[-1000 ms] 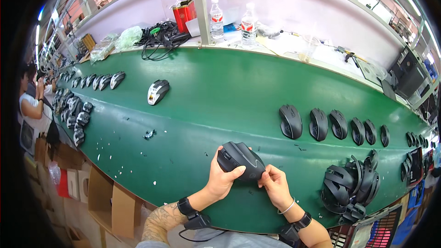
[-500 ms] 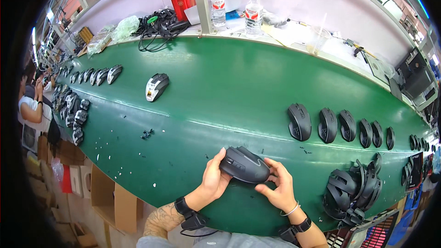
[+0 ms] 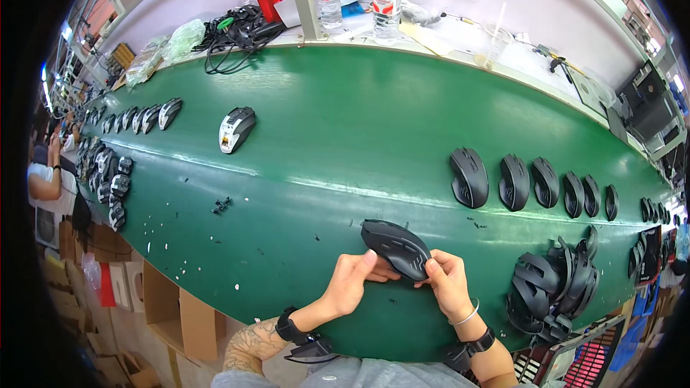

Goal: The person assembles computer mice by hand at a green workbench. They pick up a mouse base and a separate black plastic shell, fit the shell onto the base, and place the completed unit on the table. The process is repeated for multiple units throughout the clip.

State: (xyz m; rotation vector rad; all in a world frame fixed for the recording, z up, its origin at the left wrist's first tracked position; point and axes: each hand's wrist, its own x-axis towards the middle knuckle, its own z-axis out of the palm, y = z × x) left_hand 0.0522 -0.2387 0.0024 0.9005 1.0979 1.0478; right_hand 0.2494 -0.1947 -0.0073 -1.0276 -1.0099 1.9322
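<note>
My left hand (image 3: 351, 285) and right hand (image 3: 448, 284) were bare. Fine, dark, curling tattoo lines (image 3: 251, 341) covered much of my left forearm (image 3: 313, 315). Around that wrist I wore a wide black band (image 3: 289, 328), with a dark, smooth-sided case (image 3: 313, 350) just beside it and a thin black cable (image 3: 307, 362) below. A slim, pale, shiny round bangle (image 3: 468, 314) circled my right wrist, near a black strap (image 3: 483, 341) and another dark case (image 3: 458, 357). My shirt (image 3: 374, 373) was light grey fabric.
</note>
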